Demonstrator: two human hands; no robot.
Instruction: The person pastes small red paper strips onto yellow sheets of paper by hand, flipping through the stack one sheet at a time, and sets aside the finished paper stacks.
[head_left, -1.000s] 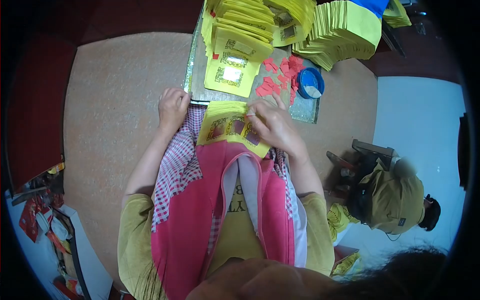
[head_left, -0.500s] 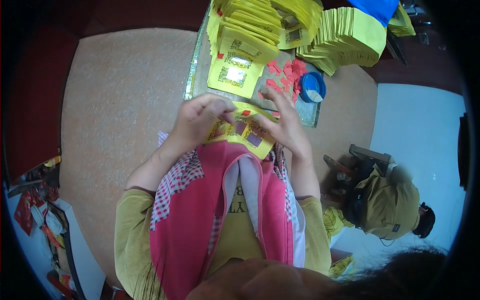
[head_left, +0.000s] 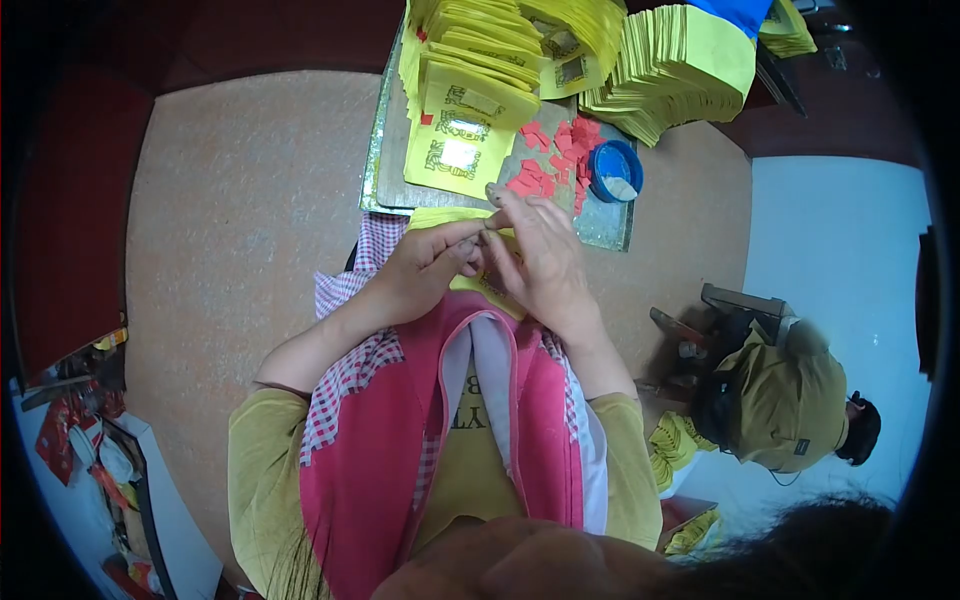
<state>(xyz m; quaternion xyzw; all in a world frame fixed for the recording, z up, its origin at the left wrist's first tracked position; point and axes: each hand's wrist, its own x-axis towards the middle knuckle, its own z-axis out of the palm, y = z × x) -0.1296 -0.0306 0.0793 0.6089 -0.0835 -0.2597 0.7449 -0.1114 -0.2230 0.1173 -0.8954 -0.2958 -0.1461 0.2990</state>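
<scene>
A yellow printed paper sheet [head_left: 440, 216] lies on my lap at the table's near edge, largely covered by my hands. My left hand [head_left: 425, 275] is over its left side, fingers curled in and pinched; what they hold, if anything, is hidden. From the right, my right hand [head_left: 545, 258] reaches across the sheet with fingers stretched and thumb apart, its thumb side meeting the left fingertips. Just beyond are small red paper pieces [head_left: 532, 180] and a blue round tub [head_left: 613, 172] with pale paste inside. A stack of yellow printed sheets [head_left: 462, 150] stands behind the hands.
More yellow paper stacks [head_left: 680, 65] fill the table's far right, near a blue item [head_left: 735, 12]. The table's edge [head_left: 372, 165] has a shiny trim. Another person [head_left: 790, 410] sits bent over on the right. Shelves with bags [head_left: 100, 460] stand at left.
My hands have come together over the sheet on my lap. They now hide the red piece and most of the print that showed there. The view has shifted slightly.
</scene>
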